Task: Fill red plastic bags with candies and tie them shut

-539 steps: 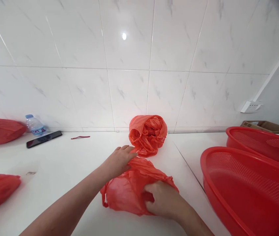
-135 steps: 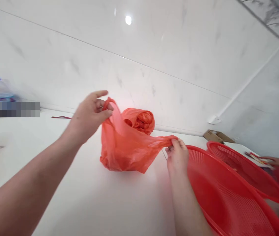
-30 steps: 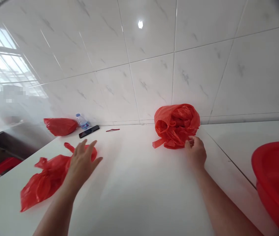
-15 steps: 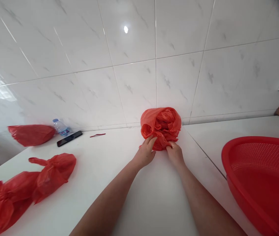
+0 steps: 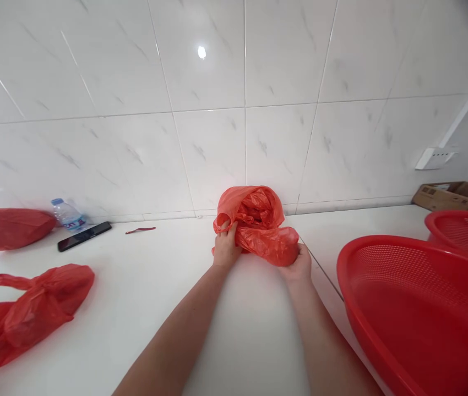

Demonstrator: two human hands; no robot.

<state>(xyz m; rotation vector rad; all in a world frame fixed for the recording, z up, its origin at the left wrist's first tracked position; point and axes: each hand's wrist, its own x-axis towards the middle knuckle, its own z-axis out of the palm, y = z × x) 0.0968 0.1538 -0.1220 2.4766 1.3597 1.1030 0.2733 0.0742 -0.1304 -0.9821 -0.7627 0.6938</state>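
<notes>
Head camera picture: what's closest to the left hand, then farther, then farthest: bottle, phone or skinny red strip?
1. Skinny red strip: closest, off to the left of the left hand.
2. Phone: farther left, past the strip.
3. Bottle: farthest, standing just behind the phone.

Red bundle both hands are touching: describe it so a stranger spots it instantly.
Find where the white table meets the tiled wall. Mid-picture along that edge sits a rounded red bundle of crumpled plastic, the left hand and right hand touching its front. Unlike the knotted bag at lower left, it gapes toward the camera.
</notes>
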